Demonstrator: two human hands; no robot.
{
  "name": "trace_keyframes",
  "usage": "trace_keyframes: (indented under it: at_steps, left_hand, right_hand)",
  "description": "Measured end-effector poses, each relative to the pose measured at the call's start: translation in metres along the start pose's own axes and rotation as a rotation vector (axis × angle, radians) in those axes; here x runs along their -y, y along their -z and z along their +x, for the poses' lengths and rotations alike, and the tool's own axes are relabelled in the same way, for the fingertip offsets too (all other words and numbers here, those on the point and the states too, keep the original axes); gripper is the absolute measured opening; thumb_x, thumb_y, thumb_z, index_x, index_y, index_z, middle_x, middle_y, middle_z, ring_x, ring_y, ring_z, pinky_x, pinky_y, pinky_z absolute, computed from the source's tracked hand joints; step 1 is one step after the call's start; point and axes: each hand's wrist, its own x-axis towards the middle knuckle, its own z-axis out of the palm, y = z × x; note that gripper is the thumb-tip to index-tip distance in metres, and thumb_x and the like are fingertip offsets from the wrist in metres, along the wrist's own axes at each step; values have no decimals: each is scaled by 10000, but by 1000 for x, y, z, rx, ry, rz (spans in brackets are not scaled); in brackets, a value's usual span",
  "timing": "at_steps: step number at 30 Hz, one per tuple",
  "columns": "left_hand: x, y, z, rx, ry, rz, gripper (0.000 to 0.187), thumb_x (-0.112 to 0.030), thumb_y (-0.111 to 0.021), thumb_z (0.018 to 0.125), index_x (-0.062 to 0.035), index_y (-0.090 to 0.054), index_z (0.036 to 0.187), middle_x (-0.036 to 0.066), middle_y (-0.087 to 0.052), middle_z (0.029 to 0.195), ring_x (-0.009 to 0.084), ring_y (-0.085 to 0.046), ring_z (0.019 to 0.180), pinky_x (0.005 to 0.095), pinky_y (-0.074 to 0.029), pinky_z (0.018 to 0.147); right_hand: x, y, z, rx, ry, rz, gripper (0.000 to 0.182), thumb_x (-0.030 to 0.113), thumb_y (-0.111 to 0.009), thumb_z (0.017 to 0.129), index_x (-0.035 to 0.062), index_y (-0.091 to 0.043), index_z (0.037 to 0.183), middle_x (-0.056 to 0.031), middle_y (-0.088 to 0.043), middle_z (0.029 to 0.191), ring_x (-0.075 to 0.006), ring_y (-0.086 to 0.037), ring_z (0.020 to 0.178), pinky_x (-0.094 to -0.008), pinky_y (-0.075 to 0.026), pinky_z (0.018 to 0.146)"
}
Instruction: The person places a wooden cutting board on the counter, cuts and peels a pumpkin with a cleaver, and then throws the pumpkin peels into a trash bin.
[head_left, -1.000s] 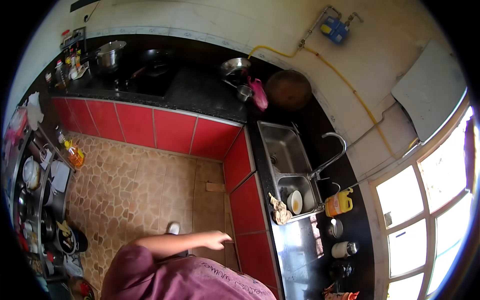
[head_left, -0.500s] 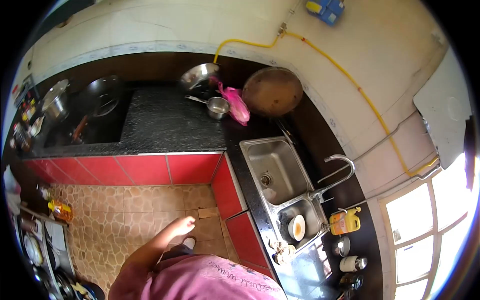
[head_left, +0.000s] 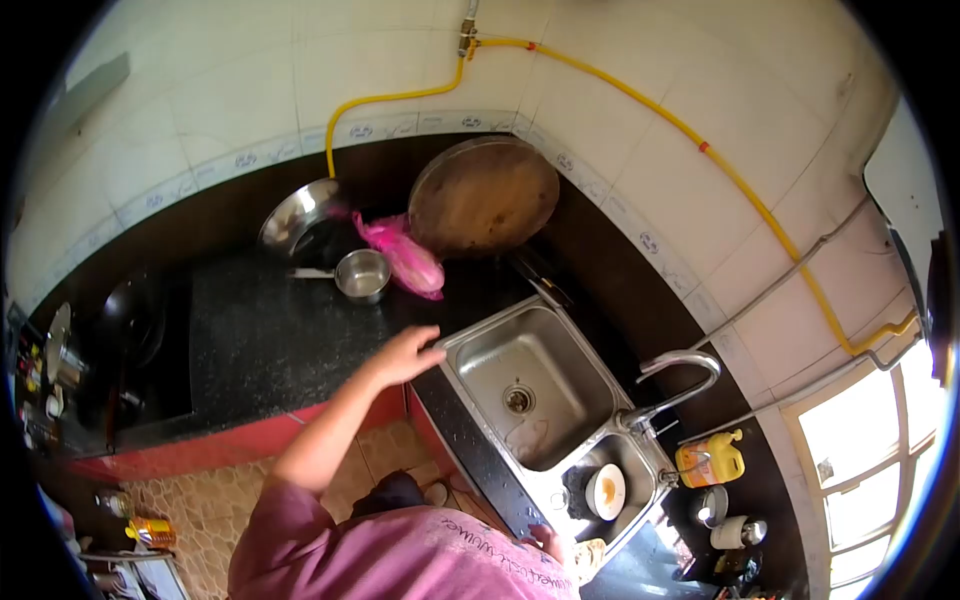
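My left hand (head_left: 405,356) is held out over the counter corner, near the left edge of the large sink basin (head_left: 530,385). Its fingers are apart with nothing between them. Beyond it are a small steel saucepan (head_left: 362,276) and a pink plastic bag (head_left: 405,258). Only a small part of my right hand (head_left: 548,543) shows low by the shirt, beside a crumpled light-coloured item (head_left: 588,560) at the sink's front edge; its fingers cannot be made out. A white bowl (head_left: 605,492) with something orange inside sits in the small basin.
A round wooden board (head_left: 485,196) and a steel bowl (head_left: 300,215) lean against the wall. A curved faucet (head_left: 685,362) rises behind the sink, near a yellow jug (head_left: 712,460). A dark wok (head_left: 135,318) is at the left.
The view has shifted toward the sink and counter corner. My left hand has risen from over the floor to the counter and its fingers have spread. Part of my right hand has come into view.
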Motion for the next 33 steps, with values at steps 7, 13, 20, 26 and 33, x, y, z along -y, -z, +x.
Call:
trace_keyframes:
  at_steps: [7, 13, 20, 26, 33]
  left_hand:
    - [-16, 112, 202, -271, -87, 97, 929, -523, -702, 816, 66, -355, 1446, 293, -278, 1528, 375, -225, 1456, 406, -207, 1186]
    - [-8, 167, 340, -374, 100, 466, 1211, -651, -746, 676, -10, -178, 1532, 288, -227, 1550, 439, -161, 1459, 477, -240, 1165]
    - [66, 171, 370, -249, -54, 205, 743, -427, -796, 682, 11, -558, 1234, 284, -645, 1110, 396, -625, 1076, 416, -484, 936]
    - [78, 176, 331, -238, -10, -66, 622, -363, -789, 721, 14, -546, 1152, 261, -666, 1038, 384, -656, 988, 393, -491, 870]
    - [103, 176, 321, -268, -52, -190, 537, -321, -799, 732, -8, -556, 1095, 237, -684, 959, 364, -682, 928, 383, -513, 812]
  right_hand:
    - [98, 56, 52, 19, 108, 116, 414, 255, -711, 854, 59, -644, 1212, -186, -692, 1096, -333, -663, 1046, -404, -520, 899]
    - [145, 85, 84, 15, 13, 53, 418, 305, -697, 887, 82, -641, 1236, -140, -697, 1131, -280, -683, 1016, -377, -536, 893]
    - [228, 160, 197, 30, 245, -55, 349, 259, -685, 889, 91, -652, 1193, -132, -699, 1092, -300, -681, 992, -373, -542, 845]
    - [315, 241, 324, -64, 251, 168, 346, 194, -690, 904, 86, -641, 1229, -91, -718, 1060, -171, -670, 946, -298, -513, 857]
    - [337, 279, 525, -204, 100, 1091, 728, 497, -522, 977, 77, -272, 1517, -187, -417, 1468, -307, -463, 1301, -459, -412, 1029]
